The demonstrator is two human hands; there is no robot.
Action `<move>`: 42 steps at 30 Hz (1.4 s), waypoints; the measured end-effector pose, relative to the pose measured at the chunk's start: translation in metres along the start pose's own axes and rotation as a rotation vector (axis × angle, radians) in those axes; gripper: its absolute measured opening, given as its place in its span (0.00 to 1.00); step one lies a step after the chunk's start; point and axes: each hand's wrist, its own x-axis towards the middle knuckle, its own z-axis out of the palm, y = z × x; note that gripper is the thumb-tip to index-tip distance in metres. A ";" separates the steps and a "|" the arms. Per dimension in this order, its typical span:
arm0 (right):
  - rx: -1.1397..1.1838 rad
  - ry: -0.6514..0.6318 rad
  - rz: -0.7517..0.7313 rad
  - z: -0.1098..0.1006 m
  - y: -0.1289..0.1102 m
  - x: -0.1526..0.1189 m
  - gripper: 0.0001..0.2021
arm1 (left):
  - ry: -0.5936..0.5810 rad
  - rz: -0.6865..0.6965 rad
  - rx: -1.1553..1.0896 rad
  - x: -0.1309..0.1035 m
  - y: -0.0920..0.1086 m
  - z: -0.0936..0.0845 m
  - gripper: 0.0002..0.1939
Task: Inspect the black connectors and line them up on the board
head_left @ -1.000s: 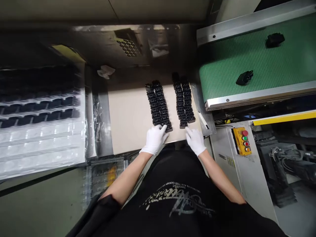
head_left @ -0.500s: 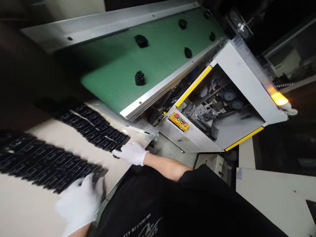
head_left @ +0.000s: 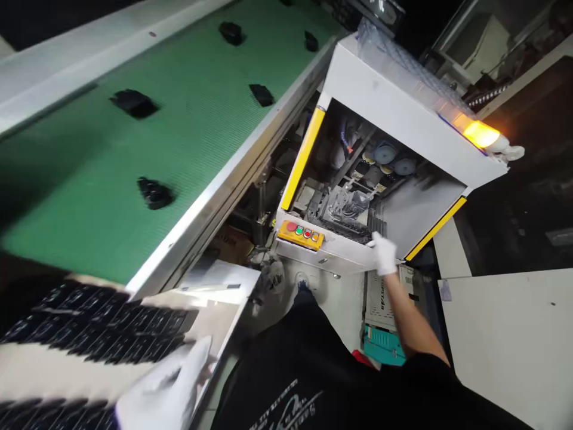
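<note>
Floor shows between left hand by table edge and right hand near machine sill, both grips unclear.

belt: ribbed green | parts: black | gloves: white | edge strips: yellow | lamp: amber

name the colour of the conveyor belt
The conveyor belt is green, best seen in the head view.
</note>
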 end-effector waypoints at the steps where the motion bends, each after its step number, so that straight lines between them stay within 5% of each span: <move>1: 0.029 0.094 0.073 -0.024 0.032 0.031 0.39 | 0.022 0.034 -0.066 0.012 0.037 0.019 0.28; 4: 0.309 0.285 0.219 -0.063 0.108 0.128 0.30 | -0.180 0.319 -0.239 0.066 0.150 0.107 0.29; 8: 0.775 0.165 0.086 -0.049 0.145 0.245 0.38 | -0.486 0.645 -0.284 0.161 0.284 0.278 0.46; 11: 0.895 -0.036 -0.081 -0.031 0.146 0.292 0.27 | -0.654 0.670 -0.329 0.217 0.354 0.393 0.47; 14: 1.003 -0.154 -0.131 -0.027 0.144 0.303 0.19 | -0.988 0.650 -0.279 0.239 0.395 0.454 0.34; 17: 1.107 -0.181 -0.110 -0.026 0.140 0.301 0.16 | -1.235 0.651 -0.168 0.239 0.414 0.468 0.21; 24: 1.266 -0.030 -0.015 -0.010 0.133 0.296 0.09 | -1.125 0.532 -0.306 0.226 0.413 0.466 0.14; 28: 1.213 -0.044 -0.009 -0.012 0.134 0.297 0.08 | -1.136 0.607 -0.245 0.229 0.415 0.469 0.11; 32: 1.207 -0.051 0.008 -0.018 0.137 0.295 0.08 | -1.130 0.542 -0.328 0.227 0.420 0.469 0.12; 42: 1.009 0.119 -0.159 -0.025 0.138 0.305 0.08 | -1.266 0.508 -0.511 0.239 0.420 0.483 0.15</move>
